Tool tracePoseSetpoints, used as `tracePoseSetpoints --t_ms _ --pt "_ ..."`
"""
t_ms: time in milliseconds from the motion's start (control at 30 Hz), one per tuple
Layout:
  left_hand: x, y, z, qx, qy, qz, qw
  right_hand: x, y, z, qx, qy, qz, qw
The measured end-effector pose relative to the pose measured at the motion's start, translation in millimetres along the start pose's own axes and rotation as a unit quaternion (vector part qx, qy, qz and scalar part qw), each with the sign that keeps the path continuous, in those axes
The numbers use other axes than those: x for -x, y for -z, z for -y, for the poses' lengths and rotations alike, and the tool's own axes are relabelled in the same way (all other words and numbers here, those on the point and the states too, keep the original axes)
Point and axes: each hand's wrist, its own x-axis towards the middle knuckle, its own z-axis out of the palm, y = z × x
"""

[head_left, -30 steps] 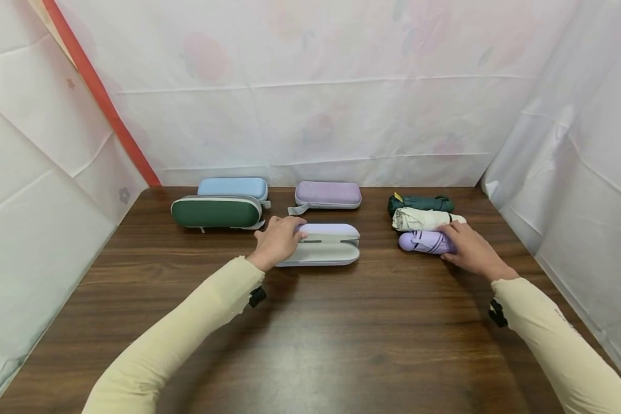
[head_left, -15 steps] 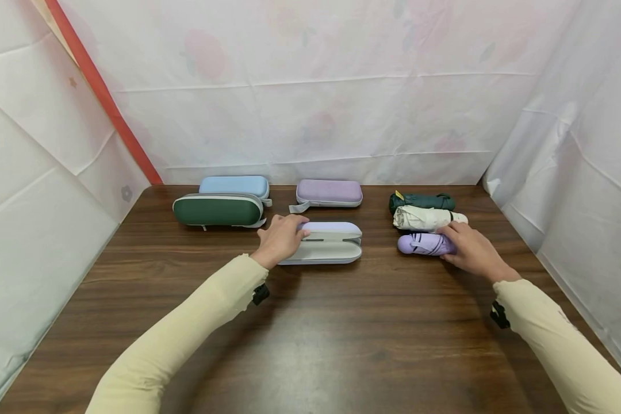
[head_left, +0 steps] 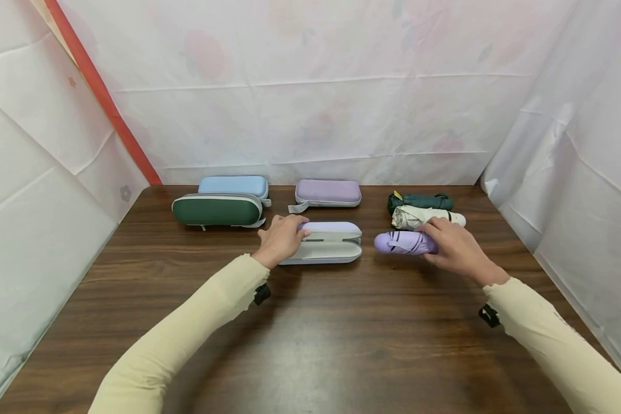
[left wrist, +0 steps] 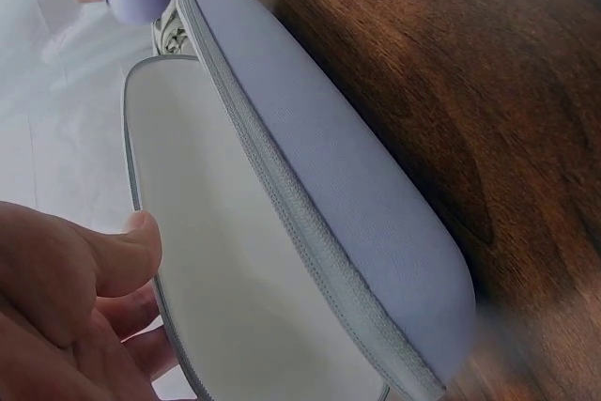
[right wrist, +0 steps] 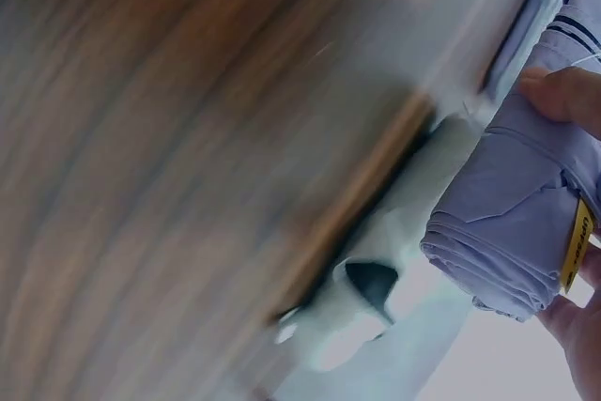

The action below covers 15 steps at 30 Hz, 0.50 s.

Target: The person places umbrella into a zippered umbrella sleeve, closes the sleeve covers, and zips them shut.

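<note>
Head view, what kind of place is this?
Likely a staged recording booth, not a home: white sheets hang as walls round a wooden table, on which zip cases and folded umbrellas lie in tidy rows.

The right wrist view was smeared by motion blur across the table (right wrist: 141, 166). The right hand (head_left: 452, 250) hid the lilac umbrella's (head_left: 401, 242) three o'clock end.
</note>
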Motion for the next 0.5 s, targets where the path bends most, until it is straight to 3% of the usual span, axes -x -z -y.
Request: tracePoseSetpoints --t_ms 233,500 --pt "-1.0 -1.8 -1.9 0.005 0.011 0.003 0.9999 -26.8 -1.9 30.5 -0.005 0.037 -0.023 0.999" --pt "-3.2 -3.6 -5.0 0.006 0.013 0.003 0.9999 -57.2 -10.5 59.5 -0.007 0.043 -0.015 0.999"
